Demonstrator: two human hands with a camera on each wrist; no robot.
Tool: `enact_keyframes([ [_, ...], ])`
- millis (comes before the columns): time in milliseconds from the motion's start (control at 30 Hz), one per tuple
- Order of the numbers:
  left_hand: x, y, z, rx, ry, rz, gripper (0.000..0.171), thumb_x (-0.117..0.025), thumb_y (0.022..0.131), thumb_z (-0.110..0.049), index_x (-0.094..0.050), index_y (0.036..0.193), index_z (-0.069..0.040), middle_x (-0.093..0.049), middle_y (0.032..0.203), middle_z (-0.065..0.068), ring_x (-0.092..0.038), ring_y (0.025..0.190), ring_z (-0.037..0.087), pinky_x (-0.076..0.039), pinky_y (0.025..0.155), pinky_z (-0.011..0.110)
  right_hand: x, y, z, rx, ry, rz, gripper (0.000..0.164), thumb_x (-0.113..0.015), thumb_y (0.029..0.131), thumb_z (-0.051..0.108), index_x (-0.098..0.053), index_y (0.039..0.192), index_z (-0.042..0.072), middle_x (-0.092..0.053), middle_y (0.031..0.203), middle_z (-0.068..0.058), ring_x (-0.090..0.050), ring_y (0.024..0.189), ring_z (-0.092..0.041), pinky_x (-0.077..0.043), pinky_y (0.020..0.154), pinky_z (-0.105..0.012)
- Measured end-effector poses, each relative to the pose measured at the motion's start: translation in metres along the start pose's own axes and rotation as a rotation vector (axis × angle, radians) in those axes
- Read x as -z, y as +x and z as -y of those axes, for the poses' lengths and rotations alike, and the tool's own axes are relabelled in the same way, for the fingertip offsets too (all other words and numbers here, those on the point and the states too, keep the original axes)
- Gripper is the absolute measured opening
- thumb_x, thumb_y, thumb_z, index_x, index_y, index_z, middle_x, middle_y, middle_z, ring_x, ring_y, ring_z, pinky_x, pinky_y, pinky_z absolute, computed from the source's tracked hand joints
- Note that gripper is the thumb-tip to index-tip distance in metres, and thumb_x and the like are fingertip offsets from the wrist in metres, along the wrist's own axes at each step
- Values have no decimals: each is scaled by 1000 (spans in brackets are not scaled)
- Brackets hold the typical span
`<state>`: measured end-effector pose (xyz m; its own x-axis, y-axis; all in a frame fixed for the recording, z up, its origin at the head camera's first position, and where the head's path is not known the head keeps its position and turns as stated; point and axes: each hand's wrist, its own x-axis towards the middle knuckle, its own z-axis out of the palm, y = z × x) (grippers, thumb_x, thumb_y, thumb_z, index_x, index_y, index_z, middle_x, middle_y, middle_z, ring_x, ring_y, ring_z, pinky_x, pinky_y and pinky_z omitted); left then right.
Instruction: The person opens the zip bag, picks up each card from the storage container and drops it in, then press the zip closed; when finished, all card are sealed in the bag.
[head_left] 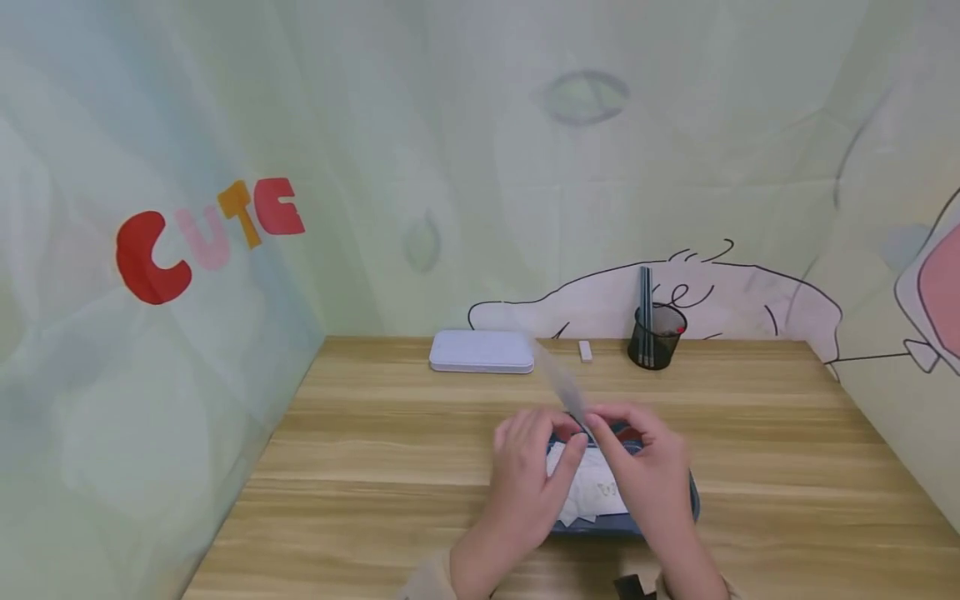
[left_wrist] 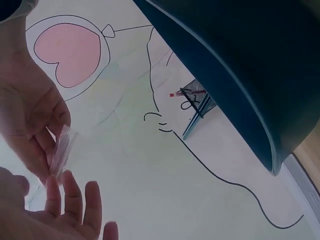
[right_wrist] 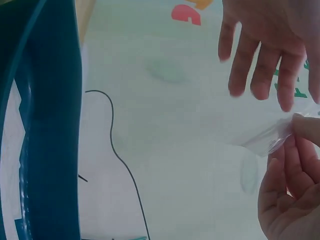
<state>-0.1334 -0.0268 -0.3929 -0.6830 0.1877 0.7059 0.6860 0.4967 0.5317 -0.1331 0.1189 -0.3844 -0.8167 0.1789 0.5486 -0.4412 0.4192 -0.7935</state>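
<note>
Above a dark blue bin (head_left: 695,500), my right hand (head_left: 652,467) pinches a piece of clear plastic film (head_left: 564,387) between thumb and fingers. The film (right_wrist: 270,139) looks thin and crinkled in the right wrist view; whether it is a bag I cannot tell. My left hand (head_left: 528,475) is close beside it. In the left wrist view, the left hand (left_wrist: 65,210) has its fingers extended near the film's lower end. White paper pieces (head_left: 588,483) lie inside the bin, partly hidden by both hands.
Toward the back of the wooden table (head_left: 360,467) lies a pale lavender case (head_left: 482,352). A small white block (head_left: 585,352) is to its right, then a black mesh pen cup (head_left: 657,337) with pencils. A printed curtain (head_left: 420,167) hangs behind the table.
</note>
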Motion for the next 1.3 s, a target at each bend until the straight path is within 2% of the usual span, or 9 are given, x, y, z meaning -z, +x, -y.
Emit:
enact_keyframes([
  [167,-4,-2,4,-23,50,10,15,-46,102,-26,-53,94,-16,-52,82,-8,-51,80,7,-40,80,34,-4,-5,2,-36,9,81,11,-77,81,12,-73,88,20,-68,85,14,-58,76,-10,-49,60,-24],
  [300,-4,-6,8,8,85,20,19,-47,102,-25,-51,86,-15,-47,77,-8,-48,73,7,-38,69,26,0,-6,0,-113,46,232,4,-76,83,21,-73,86,21,-68,83,14,-58,76,-12,-50,62,-27],
  [400,-2,-8,10,29,93,45,21,-48,101,-23,-51,83,-14,-45,74,-8,-46,70,7,-37,63,22,3,-3,-5,-156,99,351,7,-74,84,25,-72,86,19,-69,83,9,-59,76,-15,-51,65,-28],
  [467,0,-9,11,36,66,64,20,-48,101,-21,-52,84,-13,-45,75,-8,-46,69,8,-38,61,20,5,-1,-8,-173,143,413,9,-74,85,25,-72,87,16,-69,83,5,-58,73,-18,-51,62,-28],
  [600,4,-9,10,64,-53,112,20,-44,103,-20,-58,90,-11,-48,78,-7,-47,69,8,-42,58,18,6,4,-12,-232,271,531,11,-72,87,21,-71,90,10,-69,87,-5,-58,72,-22,-51,59,-28],
  [733,10,-7,11,120,-153,167,25,-40,105,-22,-58,92,-13,-49,80,-7,-48,71,7,-45,58,18,8,8,-12,-316,370,616,16,-69,89,19,-69,94,4,-68,93,-12,-60,79,-23,-54,67,-32],
  [900,14,-5,14,127,-174,210,26,-39,105,-23,-56,88,-13,-48,78,-7,-48,69,6,-46,57,19,9,12,-11,-342,374,650,19,-68,91,21,-68,97,4,-67,97,-12,-61,86,-25,-54,75,-36],
  [1067,17,-5,19,117,-160,226,26,-41,104,-26,-57,88,-15,-49,78,-9,-45,67,6,-43,55,19,8,14,-11,-318,360,639,19,-66,92,22,-67,98,4,-68,96,-12,-63,89,-29,-55,77,-39],
  [1300,18,-3,25,28,-95,163,23,-53,99,-16,-57,76,-15,-47,76,-10,-45,64,4,-41,52,16,0,11,-12,-155,305,541,10,-69,89,21,-69,95,13,-70,94,-3,-65,82,-24,-57,69,-34],
])
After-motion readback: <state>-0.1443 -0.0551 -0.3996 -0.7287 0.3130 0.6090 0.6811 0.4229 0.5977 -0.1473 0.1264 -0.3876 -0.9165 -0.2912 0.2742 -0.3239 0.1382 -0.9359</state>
